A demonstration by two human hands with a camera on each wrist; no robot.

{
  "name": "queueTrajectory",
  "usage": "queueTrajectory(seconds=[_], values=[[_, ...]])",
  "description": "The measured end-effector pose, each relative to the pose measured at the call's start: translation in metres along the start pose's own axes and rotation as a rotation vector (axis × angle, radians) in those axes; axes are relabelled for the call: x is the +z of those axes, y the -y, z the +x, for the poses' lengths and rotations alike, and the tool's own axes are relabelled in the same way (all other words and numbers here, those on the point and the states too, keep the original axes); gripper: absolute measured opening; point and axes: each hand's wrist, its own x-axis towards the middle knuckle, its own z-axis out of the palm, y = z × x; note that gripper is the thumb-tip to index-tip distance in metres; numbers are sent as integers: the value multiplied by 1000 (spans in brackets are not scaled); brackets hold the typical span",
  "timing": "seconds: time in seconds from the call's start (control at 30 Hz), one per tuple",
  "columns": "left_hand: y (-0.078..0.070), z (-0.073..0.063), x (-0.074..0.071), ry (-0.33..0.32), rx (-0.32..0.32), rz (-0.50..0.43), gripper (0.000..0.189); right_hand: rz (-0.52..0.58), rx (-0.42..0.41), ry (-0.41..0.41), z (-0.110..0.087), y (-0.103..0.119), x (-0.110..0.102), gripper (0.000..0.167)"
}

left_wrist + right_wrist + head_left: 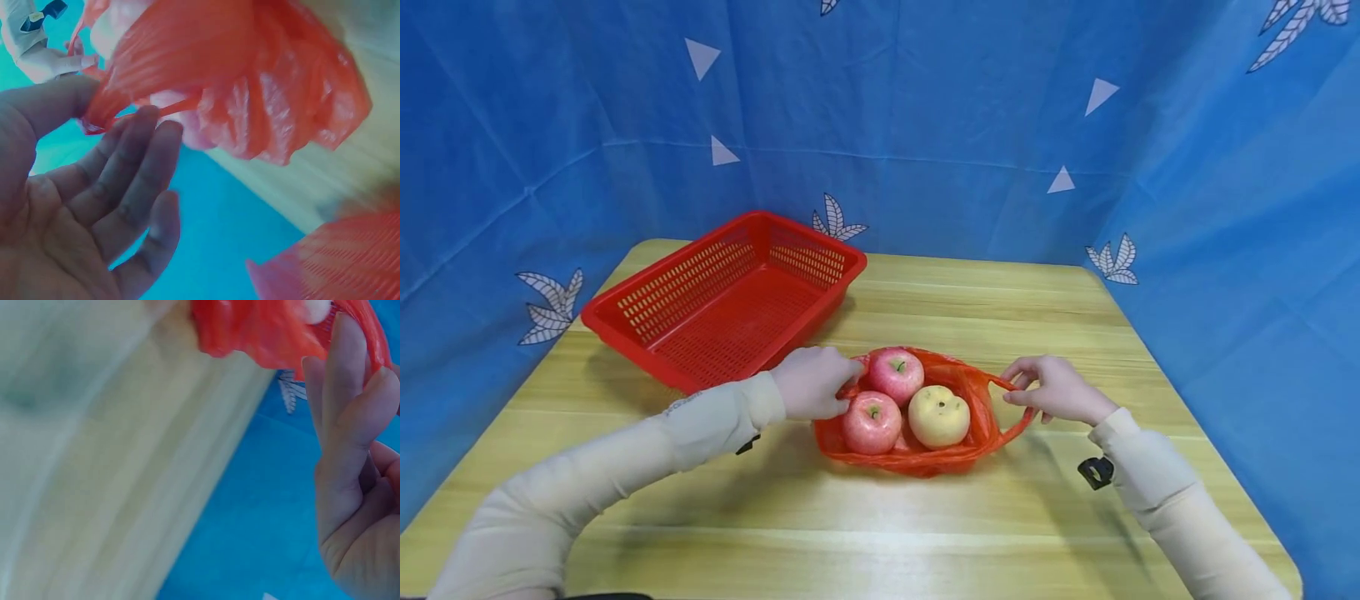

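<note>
A red plastic bag [925,464] lies on the table with its mouth spread wide. Inside it are two pink apples [896,375] and a pale yellow round fruit [938,417] with a dark dimple on top. My left hand [818,382] pinches the bag's left edge between thumb and fingers, as the left wrist view also shows. On the other side, my right hand [1054,389] holds the right handle loop, drawing it outward. In the right wrist view the fingers [347,381] curl at the red plastic.
A red perforated basket [722,312] with nothing in it stands at the back left, close behind my left hand. The wooden table [925,533] is bordered by blue patterned cloth [962,208] at the back and sides.
</note>
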Motion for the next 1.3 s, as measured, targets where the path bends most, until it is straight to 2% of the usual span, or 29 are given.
queueTrajectory(seconds=[0.17, 0.37, 0.53, 0.67, 0.77, 0.87, 1.0, 1.1, 1.3], values=[[1, -4, -19, -89, -42, -2, 25, -25, -23, -17, -5, 15, -16, 27], [4, -7, -51, -161, -100, 9, 16, -61, -55, -83, -4, 38, -39, 31], [2, -11, -78, -230, -137, 15, 10, -108, -51, -122, -5, 59, -62, 32], [-1, -16, -102, -310, -121, 9, 8, -155, -39, -153, -5, 74, -82, 33], [-4, -19, -120, -376, -85, 14, 7, -195, -37, -174, -6, 85, -97, 33], [-9, -19, -134, -403, -61, 30, 9, -239, -36, -198, -6, 97, -109, 32], [-16, -20, -145, -411, -66, 42, 10, -287, -42, -224, -6, 111, -120, 30], [-18, -21, -149, -454, -78, 37, 11, -315, -50, -238, -7, 120, -126, 28], [18, -21, -156, -564, -61, -15, 12, -342, -31, -337, 4, 142, -122, 28]])
